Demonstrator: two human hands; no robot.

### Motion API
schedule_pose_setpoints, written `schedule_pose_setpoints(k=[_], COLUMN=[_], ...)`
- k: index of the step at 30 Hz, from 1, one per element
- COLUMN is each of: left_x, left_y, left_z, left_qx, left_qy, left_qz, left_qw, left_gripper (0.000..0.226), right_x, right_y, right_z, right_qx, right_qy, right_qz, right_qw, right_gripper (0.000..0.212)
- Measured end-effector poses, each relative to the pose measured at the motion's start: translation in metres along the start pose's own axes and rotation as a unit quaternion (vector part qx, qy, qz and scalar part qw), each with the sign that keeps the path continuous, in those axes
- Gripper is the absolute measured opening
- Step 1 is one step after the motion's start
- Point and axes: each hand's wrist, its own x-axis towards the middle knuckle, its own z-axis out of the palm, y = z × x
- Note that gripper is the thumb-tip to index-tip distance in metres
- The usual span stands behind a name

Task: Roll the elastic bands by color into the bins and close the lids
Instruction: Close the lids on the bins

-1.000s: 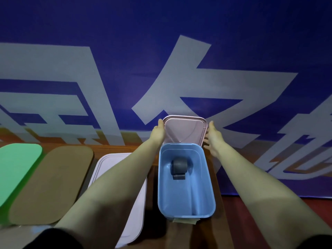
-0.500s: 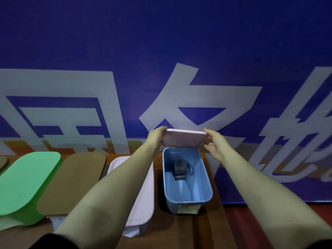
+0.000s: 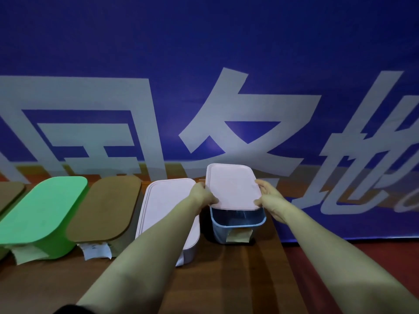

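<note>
A blue bin stands on the wooden table, at the right end of a row of bins. A pale pink lid lies tilted over most of its opening; only the near strip of the bin's inside shows. My left hand grips the lid's left edge and my right hand grips its right edge. The rolled band in the bin is hidden under the lid. A tan paper label hangs on the bin's front wall.
To the left stand a pink-lidded bin, a brown-lidded bin and a green bin, all lidded, with a further brown lid at the left edge. A blue banner with large pale characters rises right behind the row.
Both hands brought the pink lid from upright behind the blue bin forward and down over its opening. The grey rolled band seen inside earlier is now covered.
</note>
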Motion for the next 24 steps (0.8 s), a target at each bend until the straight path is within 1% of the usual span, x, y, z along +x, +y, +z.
schedule_pose_setpoints(k=[3, 5, 7, 11, 16, 18, 21, 24], left_x=[-0.003, -0.005, -0.008, -0.011, -0.013, -0.012, -0.009, -0.007], left_y=[-0.013, -0.022, -0.029, -0.039, -0.044, -0.045, -0.047, -0.048], left_z=[0.011, 0.018, 0.023, 0.031, 0.041, 0.044, 0.047, 0.051], left_qx=[0.037, 0.078, 0.098, 0.100, 0.118, 0.111, 0.094, 0.105], left_qy=[0.003, 0.007, 0.018, 0.032, 0.009, 0.004, 0.007, 0.016], left_qz=[0.020, 0.031, 0.052, 0.072, 0.038, 0.026, 0.027, 0.040], left_qw=[0.999, 0.996, 0.994, 0.992, 0.992, 0.994, 0.995, 0.994], left_gripper=[0.071, 0.078, 0.078, 0.074, 0.084, 0.085, 0.088, 0.089], right_x=[-0.012, -0.016, -0.017, -0.021, -0.022, -0.021, -0.022, -0.021], right_y=[0.011, 0.018, 0.023, 0.030, 0.035, 0.036, 0.036, 0.036], right_z=[0.002, 0.002, 0.001, 0.000, 0.001, 0.000, -0.004, -0.007], right_qx=[-0.021, -0.016, -0.012, -0.026, -0.069, -0.080, -0.090, -0.092], right_qy=[-0.009, -0.006, -0.002, -0.003, -0.009, -0.009, -0.002, -0.007], right_qz=[0.005, 0.001, -0.003, -0.003, -0.002, -0.005, -0.005, -0.006], right_qw=[1.000, 1.000, 1.000, 1.000, 0.998, 0.997, 0.996, 0.996], right_gripper=[0.081, 0.081, 0.081, 0.079, 0.079, 0.079, 0.079, 0.080])
